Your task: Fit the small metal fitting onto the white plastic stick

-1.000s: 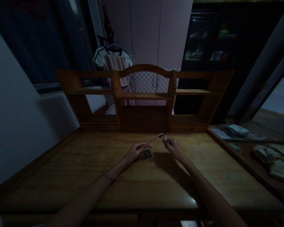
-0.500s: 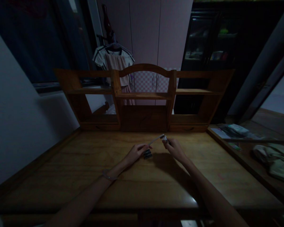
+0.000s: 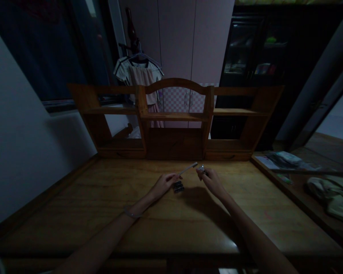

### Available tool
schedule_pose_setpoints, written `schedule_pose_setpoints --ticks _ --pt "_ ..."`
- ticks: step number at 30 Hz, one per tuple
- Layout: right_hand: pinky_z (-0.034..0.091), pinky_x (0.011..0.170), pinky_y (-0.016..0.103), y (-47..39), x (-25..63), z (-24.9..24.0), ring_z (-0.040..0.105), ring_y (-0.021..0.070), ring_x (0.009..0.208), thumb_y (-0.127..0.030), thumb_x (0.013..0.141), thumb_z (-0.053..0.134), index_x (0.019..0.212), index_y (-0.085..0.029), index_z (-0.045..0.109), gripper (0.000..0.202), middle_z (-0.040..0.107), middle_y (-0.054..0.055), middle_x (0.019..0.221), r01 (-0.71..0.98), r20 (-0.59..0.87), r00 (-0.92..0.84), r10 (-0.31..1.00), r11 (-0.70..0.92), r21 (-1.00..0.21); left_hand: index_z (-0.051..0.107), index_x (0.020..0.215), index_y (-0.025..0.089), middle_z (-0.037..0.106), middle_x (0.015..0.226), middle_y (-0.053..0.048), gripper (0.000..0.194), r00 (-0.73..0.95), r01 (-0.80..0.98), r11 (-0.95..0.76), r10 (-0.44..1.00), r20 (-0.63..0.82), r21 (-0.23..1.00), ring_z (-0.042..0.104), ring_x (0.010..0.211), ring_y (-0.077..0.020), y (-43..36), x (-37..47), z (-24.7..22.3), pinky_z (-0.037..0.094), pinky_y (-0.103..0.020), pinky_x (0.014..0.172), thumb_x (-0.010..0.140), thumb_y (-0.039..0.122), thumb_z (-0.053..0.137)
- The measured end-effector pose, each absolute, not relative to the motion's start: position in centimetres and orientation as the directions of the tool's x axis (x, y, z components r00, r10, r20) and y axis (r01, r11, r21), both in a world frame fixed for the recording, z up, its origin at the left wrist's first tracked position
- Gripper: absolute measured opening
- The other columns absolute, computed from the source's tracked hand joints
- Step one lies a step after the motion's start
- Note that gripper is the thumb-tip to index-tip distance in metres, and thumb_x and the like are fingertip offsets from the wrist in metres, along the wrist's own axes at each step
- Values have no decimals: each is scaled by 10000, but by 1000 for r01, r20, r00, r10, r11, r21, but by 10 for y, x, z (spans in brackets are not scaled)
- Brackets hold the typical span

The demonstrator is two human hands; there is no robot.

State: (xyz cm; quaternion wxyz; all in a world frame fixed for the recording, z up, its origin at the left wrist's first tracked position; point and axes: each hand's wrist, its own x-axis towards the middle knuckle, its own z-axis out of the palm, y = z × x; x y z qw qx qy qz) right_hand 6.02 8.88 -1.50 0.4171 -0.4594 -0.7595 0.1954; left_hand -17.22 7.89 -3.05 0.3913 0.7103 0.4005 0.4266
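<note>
My left hand (image 3: 163, 185) is closed on a thin pale stick (image 3: 188, 168), which slants up to the right and has a darker tip. Just below those fingers, a small dark object with light stripes (image 3: 178, 186) shows; whether it touches the hand I cannot tell. My right hand (image 3: 212, 180) pinches a small shiny metallic object (image 3: 201, 168), close to the stick's upper end, with a narrow gap between them. Both hands are above the middle of the wooden desk (image 3: 125, 228). Dim light hides finer details.
A wooden shelf unit (image 3: 175, 117) stands along the desk's back edge. Beyond it, clothes hang on a hanger (image 3: 143, 72). At the right, a lower surface holds crumpled light fabric (image 3: 331, 196) and plastic-wrapped items (image 3: 287, 158).
My right hand and the metallic object have moved slightly right, away from the stick's tip, opening a small gap. My left hand has stayed nearly in place.
</note>
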Motion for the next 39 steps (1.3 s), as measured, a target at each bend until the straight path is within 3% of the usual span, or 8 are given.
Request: schedule_pose_setpoints --ticks 6,14,19,26,32,39 --pt "241 485 224 93 61 -22 430 111 492 -390 877 405 570 -164 465 387 464 -7 518 619 413 -203 888 443 -648 682 952 112 636 778 -43 469 347 226 -386 890 297 894 556 727 -160 76 -173 -29 410 -229 655 856 508 450" --pt "270 511 224 88 60 -14 445 115 528 -399 892 378 582 -164 465 399 466 -2 546 553 475 -170 863 483 -679 681 933 129 657 869 -44 430 323 261 -408 891 319 875 573 814 -179 75 -172 -29 412 -246 747 872 478 438" --pt "243 492 227 90 61 -18 430 111 504 -360 879 405 586 -162 469 360 469 -5 533 622 422 -191 886 442 -646 676 948 118 654 855 -49 436 344 230 -391 890 301 891 571 798 -173 75 -172 -28 414 -243 736 868 479 445" --pt "262 509 219 90 60 -16 443 110 528 -377 891 392 590 -162 465 378 464 -8 548 555 473 -214 855 505 -661 680 930 111 643 819 -56 488 323 249 -353 908 266 902 556 743 -164 78 -172 -31 414 -229 644 844 531 446" --pt "239 498 228 92 62 -17 441 111 513 -358 886 407 598 -162 472 354 480 -4 542 632 443 -182 878 449 -631 676 938 116 642 862 -59 461 340 210 -354 900 272 911 564 807 -177 77 -172 -31 421 -238 698 859 505 442" --pt "233 492 224 89 61 -18 438 106 507 -371 891 394 595 -161 472 371 462 -10 532 588 465 -215 859 494 -640 684 940 119 648 838 -58 458 350 208 -354 897 269 912 562 774 -171 77 -171 -32 416 -243 692 855 505 453"
